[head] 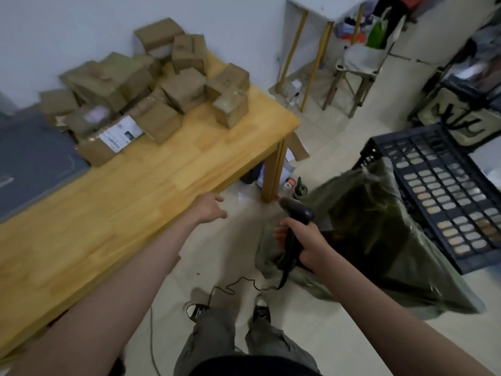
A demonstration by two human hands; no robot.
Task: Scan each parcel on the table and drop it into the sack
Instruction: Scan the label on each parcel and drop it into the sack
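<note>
Parcels: brown cardboard boxes piled at the far end of the table, against the wall, some stacked on others, and blurred.
Table: long pale wood top running away to the left, one leg showing at its near right corner.
Sack: dark green plastic, slumped on the floor to the right of the table, mouth open toward the person, leaning against the crate.
Crate: black lattice plastic, just behind the sack.
Labelled parcel: front of the pile, white shipping label facing up.
Right hand: fingers wrapped tight round the scanner's handle, held over the sack's near edge.
Left hand: empty, fingers loose and spread, out past the table's near corner.
Scanner: black, pistol-shaped, head pointing up and left, cord trailing to the floor.
</note>
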